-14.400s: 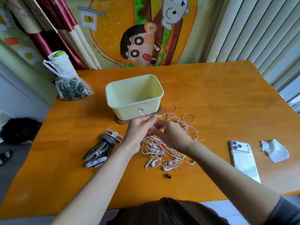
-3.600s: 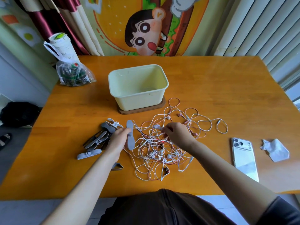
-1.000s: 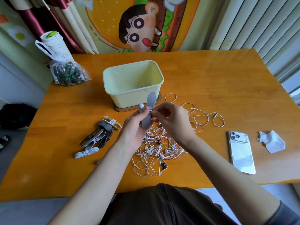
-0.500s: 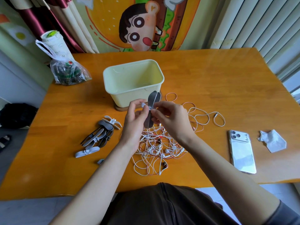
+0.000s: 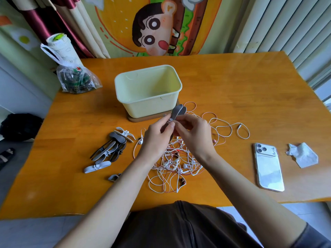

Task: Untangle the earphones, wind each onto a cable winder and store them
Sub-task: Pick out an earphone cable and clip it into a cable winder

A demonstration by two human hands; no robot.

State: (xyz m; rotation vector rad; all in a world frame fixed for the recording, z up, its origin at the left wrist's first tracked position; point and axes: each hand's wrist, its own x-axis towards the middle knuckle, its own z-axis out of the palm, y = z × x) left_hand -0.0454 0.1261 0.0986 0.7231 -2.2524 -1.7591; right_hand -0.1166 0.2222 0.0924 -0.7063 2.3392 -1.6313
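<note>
Grey cable winder (image 5: 177, 110) now lifted, wings folded; my left hand (image 5: 157, 138) and right hand (image 5: 193, 135) pinch it, white cord (image 5: 171, 119) at its waist. First wind starting.

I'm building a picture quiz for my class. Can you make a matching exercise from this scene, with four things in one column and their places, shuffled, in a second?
Things
1. pale yellow plastic tub
2. white smartphone
3. flat grey cable winder
4. clear plastic bag

Places
A. far left corner of the orange wooden table
B. pinched between the left hand and right hand
C. on a round wooden coaster, mid-table
D. flat at the right, beside a crumpled white tissue

Pairs: 1-C, 2-D, 3-B, 4-A
</note>
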